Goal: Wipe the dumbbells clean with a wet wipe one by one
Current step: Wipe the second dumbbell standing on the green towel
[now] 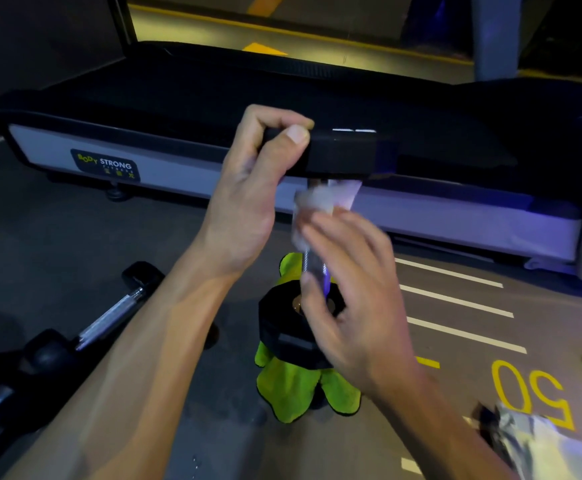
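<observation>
The dumbbell point(317, 237) stands upright on a green cloth point(293, 389). The left hand point(248, 188) clamps its top head; below that grip, the right hand point(348, 292) curls the wet wipe point(313, 206) around the handle. Best hold the top firm and rub the full handle length.

A dark rubber floor point(57, 220) is seen across the frame, dimly lit with a violet tint at the right. White stripes point(455, 299) and a yellow "50" point(531, 393) are painted at the lower right. A black and grey treadmill point(178, 109), labelled "BODY STRONG" point(106, 164), is stretched across the middle. A dark wall point(40, 36) is seen upper left, and a yellow-lined floor strip point(282, 26) at the top.
</observation>
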`<state>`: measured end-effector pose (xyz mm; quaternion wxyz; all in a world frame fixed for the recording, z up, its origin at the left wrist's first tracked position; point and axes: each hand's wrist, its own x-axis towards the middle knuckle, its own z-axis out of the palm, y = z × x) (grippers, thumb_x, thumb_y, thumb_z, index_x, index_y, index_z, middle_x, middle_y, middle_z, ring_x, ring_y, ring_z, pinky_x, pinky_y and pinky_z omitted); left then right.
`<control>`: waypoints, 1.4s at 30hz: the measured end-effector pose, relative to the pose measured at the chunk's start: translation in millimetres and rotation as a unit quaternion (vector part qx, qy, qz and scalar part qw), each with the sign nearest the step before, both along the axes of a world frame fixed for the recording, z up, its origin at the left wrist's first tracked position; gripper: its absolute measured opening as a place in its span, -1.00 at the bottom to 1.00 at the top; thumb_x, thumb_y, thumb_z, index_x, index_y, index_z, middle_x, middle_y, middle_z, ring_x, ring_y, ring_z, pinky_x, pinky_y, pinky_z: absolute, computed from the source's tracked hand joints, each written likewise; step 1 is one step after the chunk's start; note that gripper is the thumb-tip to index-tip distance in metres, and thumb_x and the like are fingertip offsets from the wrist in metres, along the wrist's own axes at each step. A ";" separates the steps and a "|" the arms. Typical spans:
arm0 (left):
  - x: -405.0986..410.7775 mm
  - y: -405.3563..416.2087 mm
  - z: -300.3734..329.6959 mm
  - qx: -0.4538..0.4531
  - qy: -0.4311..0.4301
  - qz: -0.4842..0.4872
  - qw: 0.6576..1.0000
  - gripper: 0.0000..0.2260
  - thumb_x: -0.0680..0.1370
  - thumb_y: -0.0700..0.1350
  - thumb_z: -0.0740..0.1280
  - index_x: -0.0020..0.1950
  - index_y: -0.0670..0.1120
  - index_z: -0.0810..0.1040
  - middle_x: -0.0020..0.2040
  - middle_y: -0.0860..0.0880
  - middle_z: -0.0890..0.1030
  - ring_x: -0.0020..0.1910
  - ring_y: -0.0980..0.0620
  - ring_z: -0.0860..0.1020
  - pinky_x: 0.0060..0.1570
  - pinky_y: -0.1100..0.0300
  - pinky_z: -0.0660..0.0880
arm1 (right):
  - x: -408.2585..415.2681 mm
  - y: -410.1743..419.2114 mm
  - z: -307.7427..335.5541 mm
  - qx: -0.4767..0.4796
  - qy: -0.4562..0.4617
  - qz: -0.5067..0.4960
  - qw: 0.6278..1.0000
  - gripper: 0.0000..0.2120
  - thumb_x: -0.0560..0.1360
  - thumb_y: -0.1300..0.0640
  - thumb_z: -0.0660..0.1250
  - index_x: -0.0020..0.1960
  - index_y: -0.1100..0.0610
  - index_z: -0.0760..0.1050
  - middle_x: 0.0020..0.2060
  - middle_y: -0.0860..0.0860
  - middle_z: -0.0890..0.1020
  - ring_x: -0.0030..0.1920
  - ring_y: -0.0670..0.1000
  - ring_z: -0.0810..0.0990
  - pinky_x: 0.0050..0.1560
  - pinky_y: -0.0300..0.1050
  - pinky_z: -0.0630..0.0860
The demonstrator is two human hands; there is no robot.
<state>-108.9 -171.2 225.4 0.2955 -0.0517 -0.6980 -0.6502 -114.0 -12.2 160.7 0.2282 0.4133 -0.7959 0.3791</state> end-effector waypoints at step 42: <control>3.9 6.3 -0.9 0.014 0.013 -0.015 1.000 -0.88 0.60 0.02 0.24 0.08 0.04 0.50 -0.07 0.27 0.55 -0.05 0.25 0.49 0.02 0.34 0.43 | -2.3 24.6 15.6 0.017 -0.329 0.056 0.942 -0.72 0.68 -0.13 0.14 0.24 -0.05 0.52 -0.02 0.00 0.70 0.03 0.06 0.66 0.13 0.19 0.56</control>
